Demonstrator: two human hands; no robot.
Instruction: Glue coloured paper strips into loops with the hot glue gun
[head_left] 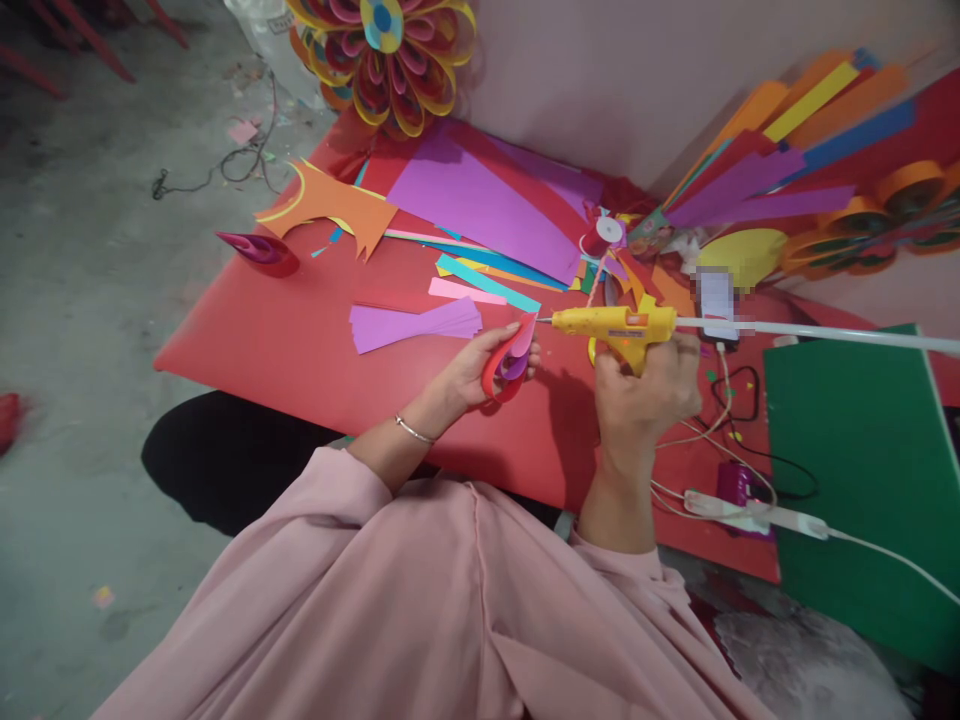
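Observation:
My left hand [471, 375] is closed on a looped paper petal [511, 360] made of red, pink and purple strips, held just above a red sheet [300, 340] that covers the floor. My right hand [651, 385] grips a yellow glue gun [615, 327] by its handle. The gun's nozzle points left and almost touches the petal's tip. A long white glue stick [825, 335] juts out of the gun's back to the right.
Purple strips [412, 323], a purple sheet [487, 205] and orange cut-outs [330, 205] lie on the red sheet. A finished petal [259, 250] sits at its left edge. A paper flower [382, 60] leans at the wall. A green board [855, 470], a power strip [750, 512] and cables lie right.

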